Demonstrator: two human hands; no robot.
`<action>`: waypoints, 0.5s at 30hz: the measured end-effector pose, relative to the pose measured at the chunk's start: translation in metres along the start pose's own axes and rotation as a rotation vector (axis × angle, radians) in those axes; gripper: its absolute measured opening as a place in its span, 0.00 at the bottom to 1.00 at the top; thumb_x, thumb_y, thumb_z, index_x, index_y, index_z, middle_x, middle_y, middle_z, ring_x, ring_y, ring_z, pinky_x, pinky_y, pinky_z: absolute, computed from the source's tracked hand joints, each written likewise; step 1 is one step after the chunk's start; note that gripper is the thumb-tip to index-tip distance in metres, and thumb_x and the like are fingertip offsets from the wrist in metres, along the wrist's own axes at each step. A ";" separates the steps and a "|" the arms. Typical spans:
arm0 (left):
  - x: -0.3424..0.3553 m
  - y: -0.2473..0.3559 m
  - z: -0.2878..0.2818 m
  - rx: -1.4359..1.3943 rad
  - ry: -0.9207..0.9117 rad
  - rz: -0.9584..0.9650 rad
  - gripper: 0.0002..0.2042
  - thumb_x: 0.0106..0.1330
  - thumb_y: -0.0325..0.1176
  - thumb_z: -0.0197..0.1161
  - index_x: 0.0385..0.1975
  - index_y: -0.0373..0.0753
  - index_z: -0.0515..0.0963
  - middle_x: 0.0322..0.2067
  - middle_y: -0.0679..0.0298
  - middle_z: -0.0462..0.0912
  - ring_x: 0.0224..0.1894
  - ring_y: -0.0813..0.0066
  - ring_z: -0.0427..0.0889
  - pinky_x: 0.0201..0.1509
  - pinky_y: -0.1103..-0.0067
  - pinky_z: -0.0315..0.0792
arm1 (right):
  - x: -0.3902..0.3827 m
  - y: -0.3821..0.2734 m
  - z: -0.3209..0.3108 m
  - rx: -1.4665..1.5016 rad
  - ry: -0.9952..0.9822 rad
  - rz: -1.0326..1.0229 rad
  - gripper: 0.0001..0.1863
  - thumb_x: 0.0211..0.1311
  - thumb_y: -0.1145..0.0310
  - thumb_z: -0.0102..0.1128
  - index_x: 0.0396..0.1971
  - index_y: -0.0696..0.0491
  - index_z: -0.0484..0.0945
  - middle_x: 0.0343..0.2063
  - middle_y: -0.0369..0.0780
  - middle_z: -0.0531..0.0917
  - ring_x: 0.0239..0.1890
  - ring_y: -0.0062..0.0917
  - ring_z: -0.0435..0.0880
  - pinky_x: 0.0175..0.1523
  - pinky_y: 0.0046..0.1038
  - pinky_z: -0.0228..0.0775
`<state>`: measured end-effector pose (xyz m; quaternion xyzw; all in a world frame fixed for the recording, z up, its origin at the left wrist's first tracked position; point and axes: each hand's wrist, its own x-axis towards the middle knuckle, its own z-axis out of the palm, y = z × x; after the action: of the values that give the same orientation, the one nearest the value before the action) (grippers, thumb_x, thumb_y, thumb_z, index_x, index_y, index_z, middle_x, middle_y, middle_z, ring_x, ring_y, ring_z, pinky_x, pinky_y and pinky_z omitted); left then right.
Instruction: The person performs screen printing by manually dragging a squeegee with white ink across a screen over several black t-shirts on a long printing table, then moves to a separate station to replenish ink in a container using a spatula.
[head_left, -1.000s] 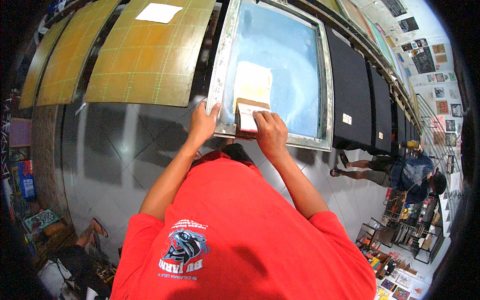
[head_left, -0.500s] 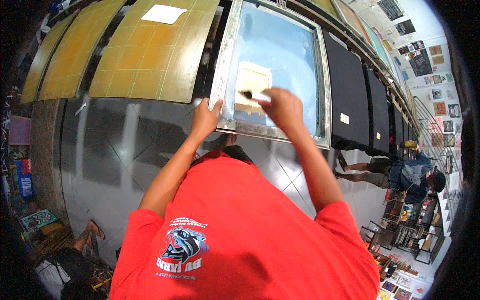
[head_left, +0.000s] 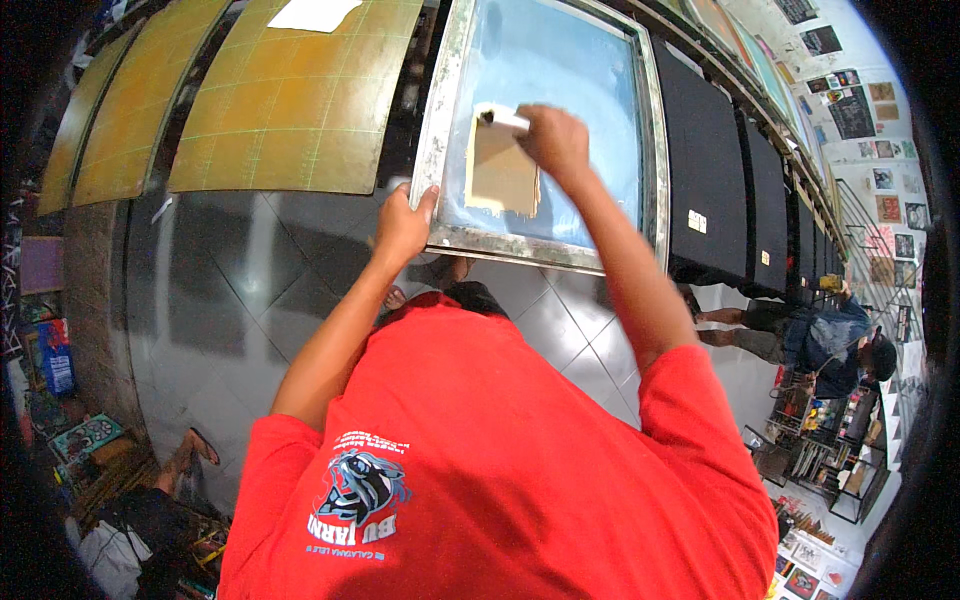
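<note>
Your right hand (head_left: 555, 145) has carried the white, squeegee-like tool (head_left: 510, 121) from the near end of the tan patch (head_left: 504, 182) to its far end, apparently leaving that patch clear to work. Its grip is clamped on the tool, forearm stretched far; your left hand (head_left: 405, 222) clasps the frame (head_left: 520, 248) at near left.

From the wearer's head, a fisheye camera looks down, close over the red shirt (head_left: 520, 440), toward the framed screen (head_left: 570, 75).
</note>
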<state>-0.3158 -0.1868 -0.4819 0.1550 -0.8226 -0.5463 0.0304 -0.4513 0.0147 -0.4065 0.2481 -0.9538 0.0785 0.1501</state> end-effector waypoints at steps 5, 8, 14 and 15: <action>0.012 -0.026 0.008 0.089 0.071 0.087 0.28 0.64 0.50 0.57 0.43 0.22 0.74 0.39 0.36 0.79 0.44 0.42 0.79 0.48 0.63 0.72 | 0.041 0.007 -0.048 -0.001 -0.149 -0.059 0.13 0.42 0.62 0.67 0.31 0.47 0.83 0.27 0.44 0.84 0.34 0.42 0.83 0.37 0.41 0.75; 0.011 -0.025 0.009 0.063 0.066 0.094 0.28 0.64 0.49 0.58 0.43 0.21 0.74 0.39 0.35 0.78 0.45 0.41 0.78 0.49 0.63 0.71 | 0.017 -0.010 -0.064 -0.009 -0.072 -0.007 0.12 0.43 0.63 0.66 0.31 0.47 0.83 0.27 0.45 0.84 0.34 0.42 0.83 0.37 0.41 0.75; 0.015 -0.033 0.012 0.046 0.053 0.075 0.30 0.63 0.48 0.59 0.47 0.19 0.71 0.42 0.33 0.77 0.48 0.42 0.77 0.52 0.64 0.70 | -0.072 -0.046 -0.058 0.047 0.044 -0.004 0.11 0.45 0.70 0.64 0.33 0.48 0.81 0.30 0.41 0.83 0.35 0.36 0.82 0.37 0.37 0.75; 0.013 -0.032 0.012 0.039 0.057 0.071 0.31 0.63 0.48 0.59 0.48 0.18 0.71 0.43 0.33 0.77 0.49 0.42 0.77 0.53 0.64 0.70 | -0.087 -0.053 -0.053 0.020 0.022 -0.002 0.14 0.44 0.72 0.65 0.35 0.48 0.81 0.30 0.40 0.83 0.35 0.36 0.81 0.38 0.36 0.74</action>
<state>-0.3240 -0.1909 -0.5171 0.1417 -0.8368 -0.5241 0.0704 -0.3396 0.0198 -0.3803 0.2498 -0.9509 0.0909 0.1584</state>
